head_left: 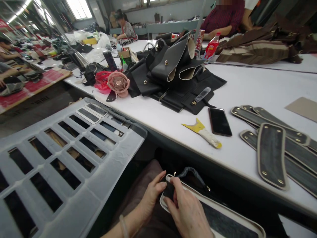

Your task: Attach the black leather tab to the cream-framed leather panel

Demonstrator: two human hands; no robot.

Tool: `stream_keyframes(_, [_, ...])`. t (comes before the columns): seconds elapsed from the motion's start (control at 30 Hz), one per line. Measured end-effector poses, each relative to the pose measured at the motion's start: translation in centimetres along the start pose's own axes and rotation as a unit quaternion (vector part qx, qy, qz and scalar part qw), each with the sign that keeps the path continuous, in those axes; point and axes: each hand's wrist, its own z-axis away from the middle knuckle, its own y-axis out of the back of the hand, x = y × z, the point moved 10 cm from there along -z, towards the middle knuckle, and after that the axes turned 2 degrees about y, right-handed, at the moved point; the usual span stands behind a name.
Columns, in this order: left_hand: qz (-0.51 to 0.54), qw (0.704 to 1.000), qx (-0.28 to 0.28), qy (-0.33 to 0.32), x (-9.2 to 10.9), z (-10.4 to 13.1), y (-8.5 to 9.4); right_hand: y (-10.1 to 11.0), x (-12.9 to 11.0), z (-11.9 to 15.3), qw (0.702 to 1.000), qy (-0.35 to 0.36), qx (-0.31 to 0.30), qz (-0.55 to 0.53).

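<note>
A long dark piece with a pale rim point(230, 218) lies across my lap, its near end under my hands. My right hand point(185, 205) is closed, thumb and fingers pinching a small dark part point(169, 189) at that end. Close beside it on the left, my left hand point(152, 195) is closed at the rim, thumb and forefinger near the same dark part; exactly what they grip is hidden. A plastic-wrapped handle with gold-coloured ends point(190, 170) arches just beyond the piece.
A grey slotted plastic tray point(99, 198) stands at the left. On the white table point(158, 122) are a yellow-and-white tool point(203, 132), a phone point(220, 121), dark straps point(272, 155), a pink fan point(119, 82) and black bags point(163, 69). Other people sit farther back.
</note>
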Motion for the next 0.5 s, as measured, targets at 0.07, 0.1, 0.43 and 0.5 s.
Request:
stream_keyframes(0.07, [-0.045, 0.998, 0.02, -0.029, 0.7, -0.1, 0.8, 0.2, -0.1, 0.0, 1.0, -0.013, 0.011, 0.0])
stream_keyframes(0.1, [-0.067, 0.997, 0.024, -0.043, 1.1, -0.2, 1.0, 0.4, -0.2, 0.1, 1.0, -0.015, 0.02, -0.001])
stream_keyframes(0.43, [-0.133, 0.986, -0.064, -0.077, 2.5, -0.5, -0.3, 3.8, -0.1, 4.4, 0.967, 0.086, 0.13, -0.202])
stream_keyframes(0.5, [-0.106, 0.989, -0.088, -0.059, 2.3, -0.3, -0.8, 6.0, 1.9, 6.6, 0.958, 0.069, 0.195, -0.2])
